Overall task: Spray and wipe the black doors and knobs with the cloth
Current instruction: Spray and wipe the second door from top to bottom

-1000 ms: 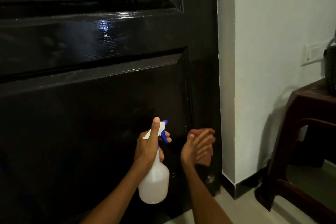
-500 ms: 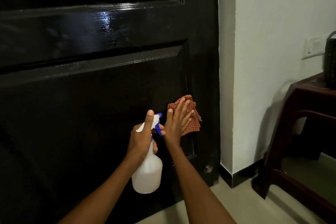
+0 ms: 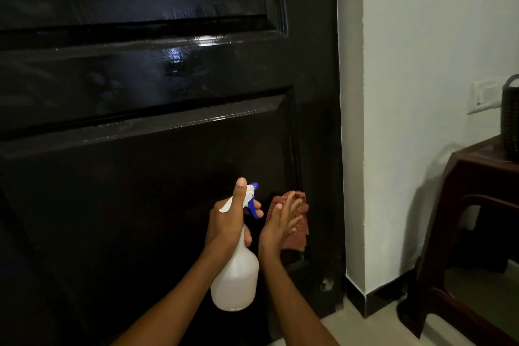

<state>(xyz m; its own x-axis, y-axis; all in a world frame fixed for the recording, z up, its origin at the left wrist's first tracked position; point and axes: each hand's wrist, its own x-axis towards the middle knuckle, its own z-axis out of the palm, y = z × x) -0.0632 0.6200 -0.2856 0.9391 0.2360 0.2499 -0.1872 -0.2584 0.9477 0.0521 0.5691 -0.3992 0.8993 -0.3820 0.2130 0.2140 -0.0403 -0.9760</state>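
1. Currently, the left hand (image 3: 227, 222) grips the neck of the spray bottle (image 3: 236, 275), thumb laid up along the white spray head and at least one finger curled under the blue trigger (image 3: 252, 203). The nozzle faces the black door (image 3: 140, 177).
2. The right hand (image 3: 280, 225) lies flat with fingers extended, pressing the cloth (image 3: 295, 236) against the lower right panel of the door, near the bottom corner of the recessed moulding.
3. Handling, bottle: the plastic body appears light and fairly stiff. Judged best held at the neck, as now, so the trigger finger works freely. How full it is cannot be told.
4. Handling, cloth: soft, limp, checked fabric. It holds no shape, so an open palm spreads it better than a pinch; the loose lower edge hangs free below the hand.
5. Handling, door: glossy, hard, rigid surface showing highlights and faint smears on the rail above. Wet gloss is likely slippery; steady palm pressure is advised.
6. No knob is visible in this view.
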